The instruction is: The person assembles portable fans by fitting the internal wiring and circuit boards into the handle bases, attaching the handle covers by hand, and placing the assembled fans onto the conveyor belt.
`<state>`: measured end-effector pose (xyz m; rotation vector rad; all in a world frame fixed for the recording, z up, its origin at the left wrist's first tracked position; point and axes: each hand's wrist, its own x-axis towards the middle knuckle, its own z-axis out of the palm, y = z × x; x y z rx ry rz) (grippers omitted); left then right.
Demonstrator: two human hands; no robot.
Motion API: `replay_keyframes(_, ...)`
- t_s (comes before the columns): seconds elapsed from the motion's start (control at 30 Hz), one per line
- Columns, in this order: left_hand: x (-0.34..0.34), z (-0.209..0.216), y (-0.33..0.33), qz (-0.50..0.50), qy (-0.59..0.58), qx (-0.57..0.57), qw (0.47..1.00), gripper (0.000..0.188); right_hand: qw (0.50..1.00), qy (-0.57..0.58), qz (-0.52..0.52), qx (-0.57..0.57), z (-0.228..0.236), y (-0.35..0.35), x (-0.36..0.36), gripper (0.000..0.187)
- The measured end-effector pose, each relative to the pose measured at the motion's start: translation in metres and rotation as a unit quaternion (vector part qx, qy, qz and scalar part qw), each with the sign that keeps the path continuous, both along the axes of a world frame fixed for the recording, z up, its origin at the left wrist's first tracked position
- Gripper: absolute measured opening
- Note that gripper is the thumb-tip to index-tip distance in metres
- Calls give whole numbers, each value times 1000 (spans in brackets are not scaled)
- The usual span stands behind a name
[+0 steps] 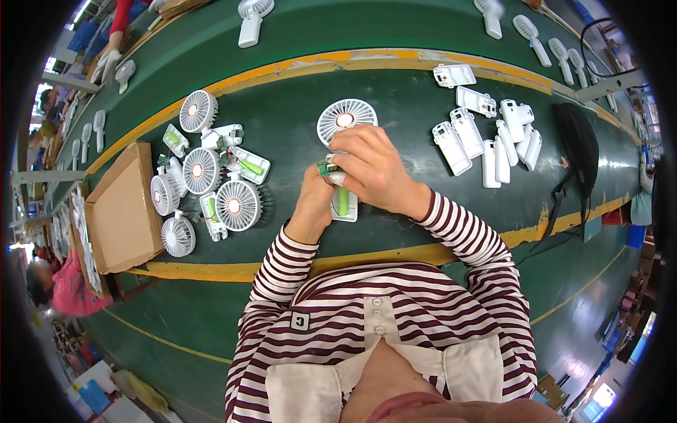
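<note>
A white handheld fan (347,113) lies on the green workbench in front of me, its round grille pointing away and its handle casing uncovered. My right hand (376,171) is closed over the handle just below the grille, fingers bent and pressed together. From the left, my left hand (312,203) pinches the same part, beside a small green circuit board (326,168). Below the fingers, a light-green battery (343,200) shows in the white handle shell. The fingertips hide the middle of the handle and any small part held there.
Several opened fans (202,170) with exposed batteries and wires lie at left, beside a cardboard tray (121,211). Several white handle covers (465,132) are piled at right, near a black bag (575,151). Along the green belt (395,32) beyond lie more fans; a red-sleeved arm (118,28) reaches in.
</note>
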<state>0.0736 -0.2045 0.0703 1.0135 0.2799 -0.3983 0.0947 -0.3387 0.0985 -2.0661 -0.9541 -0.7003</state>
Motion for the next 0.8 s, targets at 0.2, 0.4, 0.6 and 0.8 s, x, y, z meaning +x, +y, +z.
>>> replay_keyframes(0.2,4,20,11,-13,11,-12,1000,16,996,69,46,-26,12,4,7,22)
replay_keyframes(0.4,-3,-9,6,-38,-28,-31,998,23,999,38,-31,20,-14,2,-14,19)
replay_keyframes(0.6,-16,-20,-4,-43,-50,111,992,23,997,26,-49,50,-32,1,-34,19)
replay_keyframes(0.8,-8,-19,-2,-27,-43,125,991,24,997,20,-36,65,-34,3,-21,19)
